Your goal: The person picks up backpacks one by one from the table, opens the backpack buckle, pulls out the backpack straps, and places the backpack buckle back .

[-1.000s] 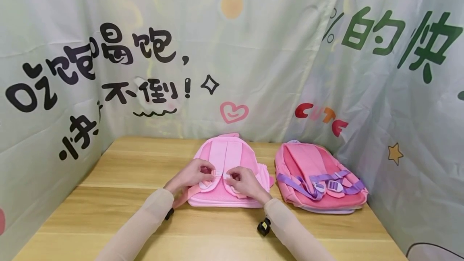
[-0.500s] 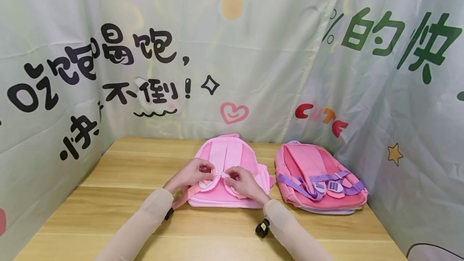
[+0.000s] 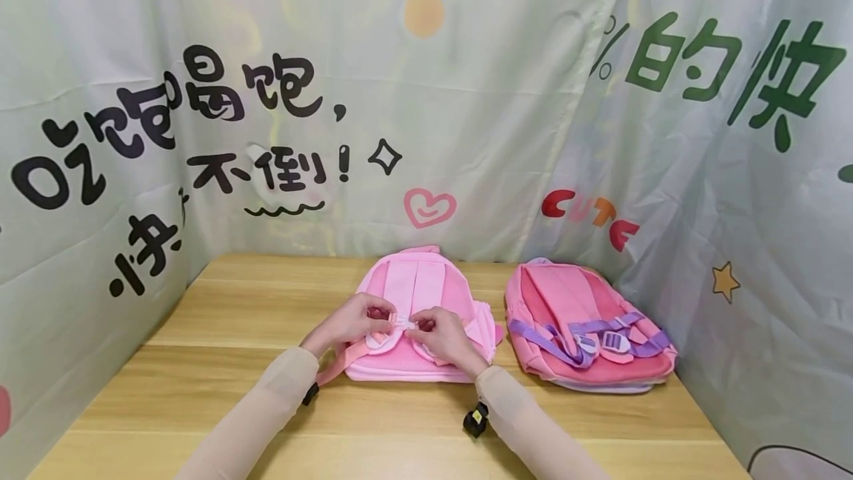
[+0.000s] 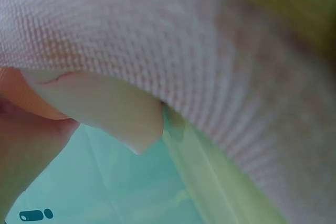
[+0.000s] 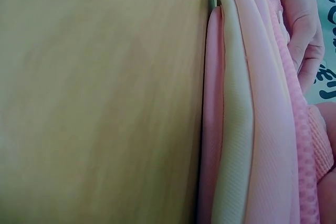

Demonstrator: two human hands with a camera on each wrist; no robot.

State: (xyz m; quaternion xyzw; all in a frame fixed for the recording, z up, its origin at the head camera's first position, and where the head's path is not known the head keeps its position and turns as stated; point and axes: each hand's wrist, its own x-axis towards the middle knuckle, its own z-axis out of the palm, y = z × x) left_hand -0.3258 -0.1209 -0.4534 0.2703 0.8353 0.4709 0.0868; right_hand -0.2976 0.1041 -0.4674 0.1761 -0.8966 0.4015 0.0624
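Two hands at one clip on a pink backpack.
Left hand (image 3: 353, 321) and right hand (image 3: 441, 333) each pinch a half of the chest clip (image 3: 403, 323); the backpack (image 3: 426, 287) lies straps-up mid-table (image 3: 200, 391), keeping both straps within reach.

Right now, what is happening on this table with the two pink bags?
A person sits at a wooden table and works with both hands on the light pink backpack, which lies with its straps facing up. The left hand and the right hand each pinch one half of the small white clip between the two shoulder straps, with the halves brought together in the middle. A second, darker pink backpack with purple straps lies to the right, untouched.
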